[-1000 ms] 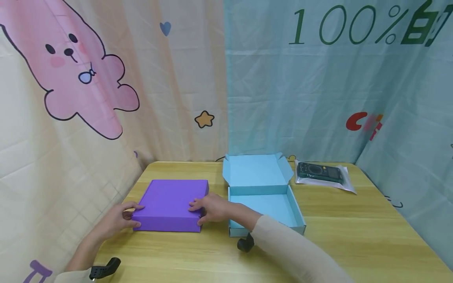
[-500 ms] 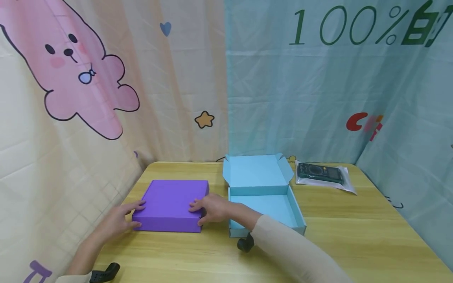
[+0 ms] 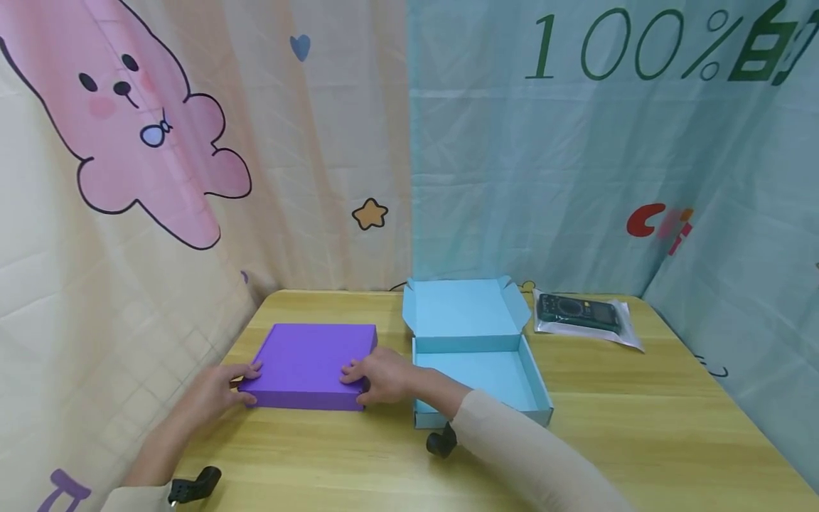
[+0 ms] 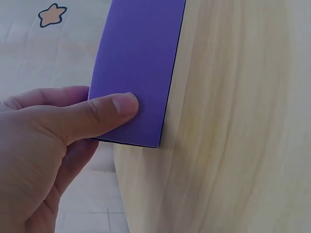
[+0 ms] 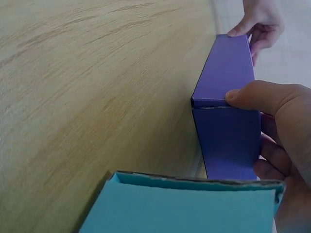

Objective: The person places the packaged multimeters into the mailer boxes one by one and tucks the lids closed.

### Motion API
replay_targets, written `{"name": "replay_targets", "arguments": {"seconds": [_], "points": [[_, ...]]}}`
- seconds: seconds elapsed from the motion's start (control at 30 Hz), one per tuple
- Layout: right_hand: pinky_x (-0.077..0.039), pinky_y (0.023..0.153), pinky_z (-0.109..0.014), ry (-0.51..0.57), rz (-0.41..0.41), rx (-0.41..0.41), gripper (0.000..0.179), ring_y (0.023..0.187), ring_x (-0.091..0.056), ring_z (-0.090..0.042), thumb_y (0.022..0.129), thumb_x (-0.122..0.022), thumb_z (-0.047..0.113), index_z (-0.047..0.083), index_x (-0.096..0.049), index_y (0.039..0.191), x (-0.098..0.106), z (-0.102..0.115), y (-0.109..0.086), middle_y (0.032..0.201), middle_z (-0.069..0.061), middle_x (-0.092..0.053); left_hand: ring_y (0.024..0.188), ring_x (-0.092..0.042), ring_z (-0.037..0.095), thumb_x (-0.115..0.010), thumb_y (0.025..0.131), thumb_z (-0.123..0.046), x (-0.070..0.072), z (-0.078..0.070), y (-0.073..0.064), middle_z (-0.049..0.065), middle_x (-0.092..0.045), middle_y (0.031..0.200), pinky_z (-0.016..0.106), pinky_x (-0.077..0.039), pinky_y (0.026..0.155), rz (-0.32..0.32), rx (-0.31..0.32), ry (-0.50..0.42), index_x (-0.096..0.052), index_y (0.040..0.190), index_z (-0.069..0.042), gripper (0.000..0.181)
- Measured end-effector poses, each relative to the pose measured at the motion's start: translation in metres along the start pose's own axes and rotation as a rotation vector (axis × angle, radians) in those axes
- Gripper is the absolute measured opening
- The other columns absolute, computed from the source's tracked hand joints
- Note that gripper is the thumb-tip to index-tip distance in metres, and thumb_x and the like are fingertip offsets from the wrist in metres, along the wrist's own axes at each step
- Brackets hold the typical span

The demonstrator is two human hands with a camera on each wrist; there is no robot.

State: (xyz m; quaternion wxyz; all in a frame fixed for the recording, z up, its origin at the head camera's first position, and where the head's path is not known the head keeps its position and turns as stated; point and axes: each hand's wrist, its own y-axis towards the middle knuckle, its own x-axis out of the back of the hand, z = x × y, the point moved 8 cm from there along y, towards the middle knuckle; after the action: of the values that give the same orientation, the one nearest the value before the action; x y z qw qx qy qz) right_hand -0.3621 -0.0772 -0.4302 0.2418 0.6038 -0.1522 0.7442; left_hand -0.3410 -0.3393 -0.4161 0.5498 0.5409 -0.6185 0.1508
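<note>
head view: 2 grips pinch purple box near table edge.

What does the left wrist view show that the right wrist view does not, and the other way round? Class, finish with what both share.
Only the left wrist view shows a peach star print with a dark outline, on the pale cloth.

Only the right wrist view shows the right hand, and the light blue box in the foreground.

Both show the purple box, the left hand gripping it, large in one and small in the other, and the wooden tabletop. Pale cloth also appears in both.
</note>
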Motion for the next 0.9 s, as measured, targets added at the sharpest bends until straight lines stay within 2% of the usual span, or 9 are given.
{"name": "replay_targets", "arguments": {"seconds": [0.1,0.17,0.27,0.3,0.37,0.43,0.5,0.67,0.9], "points": [[-0.043,0.09,-0.012,-0.013,-0.014,0.016,0.047,0.137,-0.047,-0.013,0.093,-0.08,0.029,0.021,-0.067,0.137,0.002,0.0,0.001,0.143,0.0,-0.056,0.106,-0.067,0.048,-0.096,0.061,-0.005,0.003,-0.001,0.002,0.018,-0.073,0.113,0.017,-0.051,0.092,-0.019,-0.03,0.001,-0.08,0.1,0.001,0.042],[-0.042,0.076,-0.011,-0.008,-0.016,0.016,0.047,0.137,-0.047,-0.013,0.093,-0.08,0.029,0.022,-0.067,0.137,0.002,0.0,0.001,0.143,0.0,-0.057,0.105,-0.067,0.047,-0.096,0.061,-0.006,0.005,-0.001,0.004,0.017,-0.073,0.112,0.01,-0.047,0.09,-0.023,-0.046,0.0,-0.08,0.099,0.0,0.042],[-0.039,0.072,-0.013,0.005,-0.004,0.01,0.046,0.138,-0.046,-0.012,0.093,-0.08,0.029,0.022,-0.067,0.137,0.003,-0.001,0.001,0.143,0.002,-0.056,0.104,-0.068,0.046,-0.096,0.061,-0.007,0.005,-0.001,0.004,0.016,-0.073,0.112,0.022,-0.054,0.088,-0.016,-0.052,0.017,-0.08,0.1,0.0,0.043],[-0.04,0.074,-0.012,0.012,0.0,0.009,0.046,0.139,-0.045,-0.01,0.093,-0.08,0.029,0.022,-0.067,0.137,0.003,-0.001,0.001,0.144,0.002,-0.056,0.104,-0.068,0.046,-0.096,0.061,-0.008,0.005,-0.001,0.004,0.016,-0.074,0.112,0.029,-0.057,0.087,-0.011,-0.048,0.019,-0.08,0.1,0.0,0.043],[-0.043,0.089,-0.011,0.03,0.008,0.009,0.046,0.14,-0.043,-0.009,0.093,-0.08,0.029,0.022,-0.067,0.137,0.003,-0.002,0.002,0.144,0.003,-0.056,0.105,-0.068,0.046,-0.096,0.062,-0.007,0.004,0.0,0.004,0.016,-0.073,0.113,0.039,-0.058,0.086,0.009,-0.024,0.004,-0.08,0.101,0.0,0.043],[-0.038,0.105,-0.015,0.045,0.017,0.009,0.046,0.14,-0.042,-0.008,0.093,-0.081,0.03,0.022,-0.067,0.137,0.002,-0.004,0.002,0.145,0.003,-0.055,0.106,-0.067,0.046,-0.096,0.063,-0.006,0.002,0.002,0.004,0.018,-0.073,0.114,0.042,-0.059,0.087,0.031,0.01,-0.027,-0.079,0.102,0.002,0.043],[-0.035,0.113,-0.019,0.056,0.027,0.01,0.047,0.14,-0.042,-0.007,0.092,-0.081,0.03,0.023,-0.067,0.137,0.002,-0.006,0.002,0.145,0.004,-0.054,0.108,-0.067,0.047,-0.095,0.064,-0.005,0.002,0.004,0.005,0.019,-0.072,0.115,0.041,-0.059,0.087,0.052,0.049,-0.06,-0.079,0.103,0.003,0.043],[-0.033,0.115,-0.02,0.073,0.06,0.01,0.05,0.141,-0.042,-0.007,0.091,-0.082,0.031,0.024,-0.067,0.138,0.004,-0.013,0.005,0.146,0.005,-0.055,0.112,-0.065,0.047,-0.094,0.069,-0.003,-0.001,0.01,0.009,0.021,-0.07,0.12,0.046,-0.057,0.09,0.105,0.12,-0.114,-0.077,0.109,0.006,0.044],[-0.038,0.112,-0.021,0.12,0.09,-0.019,0.049,0.139,-0.045,-0.008,0.091,-0.083,0.03,0.024,-0.068,0.137,0.009,-0.024,0.013,0.145,0.007,-0.056,0.117,-0.062,0.049,-0.092,0.072,-0.004,-0.004,0.017,0.019,0.022,-0.069,0.124,0.052,-0.054,0.095,0.151,0.145,-0.129,-0.075,0.112,0.007,0.045]]}}
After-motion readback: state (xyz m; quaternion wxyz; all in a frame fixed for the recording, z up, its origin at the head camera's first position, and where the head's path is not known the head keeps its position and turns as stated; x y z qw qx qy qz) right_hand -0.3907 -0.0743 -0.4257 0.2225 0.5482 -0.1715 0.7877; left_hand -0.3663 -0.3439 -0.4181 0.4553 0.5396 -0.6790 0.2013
